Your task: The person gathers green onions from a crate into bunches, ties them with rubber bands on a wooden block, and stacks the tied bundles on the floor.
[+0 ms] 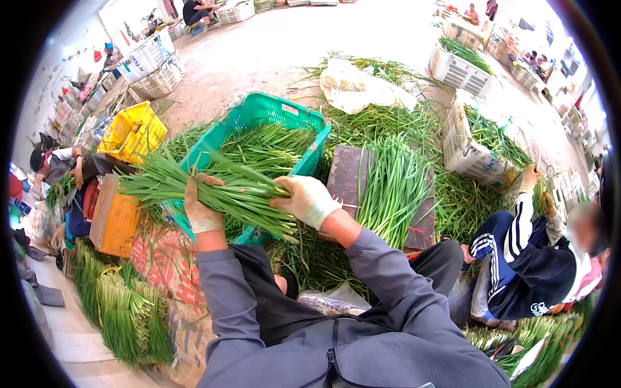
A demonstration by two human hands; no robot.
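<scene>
A loose bunch of long green chives (249,205) is held across the front of me, above the green plastic crate (284,108). My left hand (203,208), in a pale glove, is closed round the bunch, with leaves fanning out to the left. My right hand (306,199), also gloved, pinches a few stalks at the bunch's right side. More chives (268,143) lie inside the crate. To the right, a thick pile of chives (392,194) rests across a dark board or block (348,178).
Cut greens (388,123) cover the floor ahead, under a crumpled white sack (359,87). White crates (460,68) hold more greens. Tied bundles (123,317) stand at lower left, near an orange box (116,223) and yellow crate (134,132). A co-worker (530,258) sits close on my right.
</scene>
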